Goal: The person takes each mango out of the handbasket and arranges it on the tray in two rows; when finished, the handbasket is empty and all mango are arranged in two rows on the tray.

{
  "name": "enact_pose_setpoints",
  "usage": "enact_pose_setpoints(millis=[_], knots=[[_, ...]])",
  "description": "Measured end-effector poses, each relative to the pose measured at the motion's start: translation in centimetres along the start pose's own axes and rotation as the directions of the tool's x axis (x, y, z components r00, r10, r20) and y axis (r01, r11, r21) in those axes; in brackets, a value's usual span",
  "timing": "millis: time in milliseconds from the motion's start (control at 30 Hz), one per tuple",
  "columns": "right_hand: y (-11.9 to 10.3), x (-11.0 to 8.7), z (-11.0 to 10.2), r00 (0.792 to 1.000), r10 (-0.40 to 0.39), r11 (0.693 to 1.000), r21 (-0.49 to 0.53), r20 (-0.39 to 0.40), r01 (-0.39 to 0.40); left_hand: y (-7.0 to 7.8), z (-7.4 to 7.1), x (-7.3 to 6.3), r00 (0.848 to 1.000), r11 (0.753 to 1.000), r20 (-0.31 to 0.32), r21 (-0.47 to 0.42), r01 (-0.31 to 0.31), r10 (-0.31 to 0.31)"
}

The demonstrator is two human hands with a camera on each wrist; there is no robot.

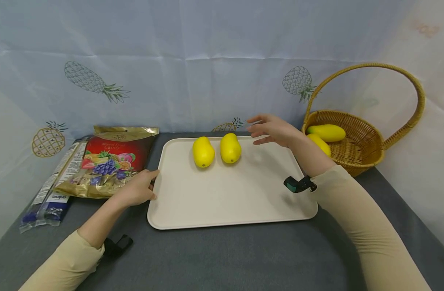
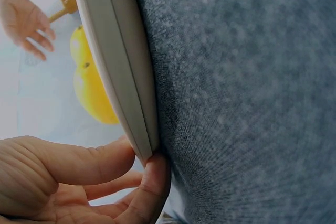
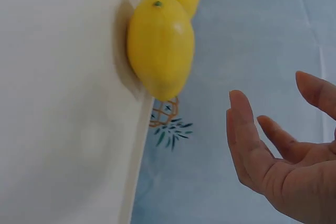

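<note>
The left hand (image 1: 137,188) pinches the left edge of the pale tray (image 1: 222,198), presumably steadying it, while the right hand (image 1: 269,130), fingers loosely spread and holding nothing, hangs near its back edge, beside a yellow fruit (image 1: 230,148) that lies next to a second yellow fruit (image 1: 203,152) on the tray, whose raised rim probably helps stop rolling. More yellow fruit (image 1: 326,133) sits in the wicker basket (image 1: 365,141), and a candy bag (image 1: 109,161) partly covers a flat packet (image 1: 49,202). The dark grey table (image 1: 214,258) backs onto a creased, pale cloth (image 1: 193,81) printed with pineapples.
</note>
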State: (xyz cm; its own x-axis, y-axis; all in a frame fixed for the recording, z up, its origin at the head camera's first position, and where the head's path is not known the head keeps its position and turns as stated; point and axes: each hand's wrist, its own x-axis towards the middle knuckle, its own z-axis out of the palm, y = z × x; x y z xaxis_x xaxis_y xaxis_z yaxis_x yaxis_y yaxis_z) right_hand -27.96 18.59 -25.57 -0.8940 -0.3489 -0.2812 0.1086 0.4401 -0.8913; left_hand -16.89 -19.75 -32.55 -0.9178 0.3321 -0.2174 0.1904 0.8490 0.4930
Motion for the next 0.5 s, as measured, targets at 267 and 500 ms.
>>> enact_pose_setpoints(millis=[267,500], knots=[[-0.9,-2.4,-3.4,0.997,-0.055,0.997,-0.052,-0.056,0.053,0.1,0.1,0.0,1.0,1.0,-0.003,-0.003,0.0,0.0],[-0.8,-4.1,-6.9,0.99,-0.088,0.996,-0.019,-0.114,0.087,0.0,0.1,0.0,1.0,1.0,-0.01,-0.004,-0.006,0.006]])
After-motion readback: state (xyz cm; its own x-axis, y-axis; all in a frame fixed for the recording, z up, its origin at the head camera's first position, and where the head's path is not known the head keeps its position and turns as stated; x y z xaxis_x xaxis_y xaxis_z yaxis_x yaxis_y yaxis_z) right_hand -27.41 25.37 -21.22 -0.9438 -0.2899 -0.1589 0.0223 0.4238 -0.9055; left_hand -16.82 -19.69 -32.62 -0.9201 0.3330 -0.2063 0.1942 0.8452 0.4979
